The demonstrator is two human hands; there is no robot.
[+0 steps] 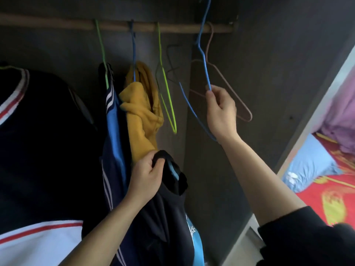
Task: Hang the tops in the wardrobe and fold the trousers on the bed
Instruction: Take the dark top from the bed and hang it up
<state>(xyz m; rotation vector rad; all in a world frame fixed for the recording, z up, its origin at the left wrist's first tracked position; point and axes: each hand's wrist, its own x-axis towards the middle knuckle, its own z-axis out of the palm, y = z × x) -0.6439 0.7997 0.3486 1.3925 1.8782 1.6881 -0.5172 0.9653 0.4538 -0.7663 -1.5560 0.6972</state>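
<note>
The right hand [221,114] pinches the blue wire hanger [204,62], the left hand [146,173] grips the dark top [167,208] - seemingly its collar - so tilt 1 shoulder in first.

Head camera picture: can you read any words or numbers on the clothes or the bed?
No text can be read here.
On the dark top: a white print low down, too blurred to read.
On its neck label: light blue, nothing legible.
On the red bedsheet: yellow patterns, too blurred to tell if any are letters.
</note>
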